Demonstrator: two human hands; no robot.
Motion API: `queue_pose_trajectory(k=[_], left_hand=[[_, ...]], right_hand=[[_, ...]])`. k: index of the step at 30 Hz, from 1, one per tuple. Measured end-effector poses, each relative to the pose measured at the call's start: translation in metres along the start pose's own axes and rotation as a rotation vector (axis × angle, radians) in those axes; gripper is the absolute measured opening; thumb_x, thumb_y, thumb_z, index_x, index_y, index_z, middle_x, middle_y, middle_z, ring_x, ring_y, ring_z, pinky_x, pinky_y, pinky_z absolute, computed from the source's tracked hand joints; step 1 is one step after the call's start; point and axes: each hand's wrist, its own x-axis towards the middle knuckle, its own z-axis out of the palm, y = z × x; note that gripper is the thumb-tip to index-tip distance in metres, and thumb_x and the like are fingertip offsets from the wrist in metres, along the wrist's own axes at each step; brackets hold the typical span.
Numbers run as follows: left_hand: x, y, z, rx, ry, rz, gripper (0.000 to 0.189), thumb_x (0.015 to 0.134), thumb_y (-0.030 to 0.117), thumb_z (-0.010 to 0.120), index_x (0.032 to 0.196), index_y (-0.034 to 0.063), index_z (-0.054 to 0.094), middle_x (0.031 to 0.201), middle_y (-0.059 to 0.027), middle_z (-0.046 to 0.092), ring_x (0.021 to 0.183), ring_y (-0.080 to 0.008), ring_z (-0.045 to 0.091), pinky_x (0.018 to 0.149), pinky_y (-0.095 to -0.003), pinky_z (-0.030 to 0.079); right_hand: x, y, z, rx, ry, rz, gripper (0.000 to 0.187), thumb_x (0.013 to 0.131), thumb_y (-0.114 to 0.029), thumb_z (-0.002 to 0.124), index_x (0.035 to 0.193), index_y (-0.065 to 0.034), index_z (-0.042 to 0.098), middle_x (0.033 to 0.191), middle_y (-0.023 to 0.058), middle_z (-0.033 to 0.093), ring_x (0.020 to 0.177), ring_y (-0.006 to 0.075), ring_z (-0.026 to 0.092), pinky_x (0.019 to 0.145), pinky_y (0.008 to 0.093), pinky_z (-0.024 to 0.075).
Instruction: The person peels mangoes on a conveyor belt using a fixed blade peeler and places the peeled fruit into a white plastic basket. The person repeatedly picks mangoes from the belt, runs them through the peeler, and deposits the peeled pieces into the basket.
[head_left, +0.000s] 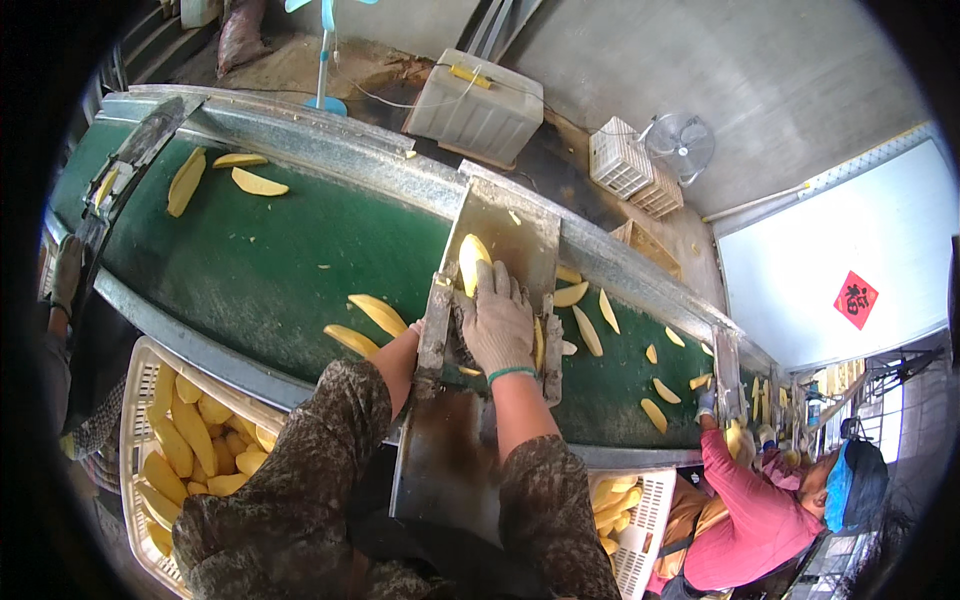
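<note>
My right hand (501, 322), in a knitted glove with a green cuff, rests on a metal slicing board (499, 217) set across the belt. Its thumb and fingertips grip the near end of a peeled yellow tuber (472, 256), perhaps a sweet potato. Beside the board's left edge, my left hand (418, 327) is mostly hidden behind the metal; only the wrist and a sliver show, so its hold cannot be seen. Two cut wedges (377, 315) lie on the green conveyor belt (300, 247) close to the left wrist. A thin yellow slice (538, 343) sits at the board's right side.
A crate of peeled tubers (135, 450) stands at my left, and another crate (646, 525) at my right. Several wedges (588, 330) lie on the belt. A co-worker in pink (757, 517) works at the right; another person's gloved hand (67, 270) is at far left.
</note>
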Motion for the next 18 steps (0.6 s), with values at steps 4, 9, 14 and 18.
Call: queue_pose_trajectory(k=[4, 9, 14, 18], left_hand=[[-0.012, 0.010, -0.007, 0.010, -0.013, 0.016, 0.038, 0.104, 0.025, 0.056, 0.129, 0.0018, 0.072, 0.119, -0.0188, 0.078, 0.104, -0.0369, 0.075, 0.100, -0.0477, 0.060], [-0.077, 0.060, -0.010, 0.047, 0.100, 0.020, 0.057, 0.096, 0.047, 0.063, 0.135, 0.0057, 0.066, 0.123, -0.0188, 0.076, 0.110, -0.0400, 0.072, 0.108, -0.0585, 0.053], [-0.167, 0.100, 0.019, 0.273, 0.373, 0.288, 0.054, 0.095, 0.038, 0.073, 0.136, 0.0040, 0.063, 0.117, -0.0184, 0.075, 0.104, -0.0394, 0.074, 0.100, -0.0561, 0.059], [-0.245, 0.070, 0.067, 0.359, 0.228, 0.239, 0.047, 0.098, 0.036, 0.077, 0.128, 0.0017, 0.069, 0.114, -0.0151, 0.080, 0.097, -0.0331, 0.079, 0.094, -0.0487, 0.063]], right_hand=[[0.023, 0.010, 0.000, 0.097, -0.064, 0.071, 0.071, 0.099, -0.031, 0.069, 0.162, -0.0131, 0.041, 0.150, 0.0187, 0.061, 0.133, 0.0411, 0.061, 0.109, 0.0506, 0.0519], [-0.056, 0.022, -0.027, 0.147, -0.022, -0.068, 0.065, 0.094, -0.025, 0.070, 0.156, -0.0117, 0.053, 0.142, 0.0190, 0.064, 0.125, 0.0415, 0.063, 0.103, 0.0524, 0.0537], [-0.243, 0.018, -0.074, 0.160, -0.097, -0.220, 0.056, 0.087, -0.023, 0.075, 0.141, -0.0138, 0.065, 0.139, 0.0130, 0.064, 0.123, 0.0370, 0.063, 0.101, 0.0535, 0.0545], [-0.333, 0.030, -0.067, 0.163, 0.038, -0.411, 0.055, 0.084, -0.030, 0.081, 0.135, -0.0160, 0.066, 0.136, 0.0103, 0.065, 0.114, 0.0353, 0.068, 0.090, 0.0502, 0.0603]])
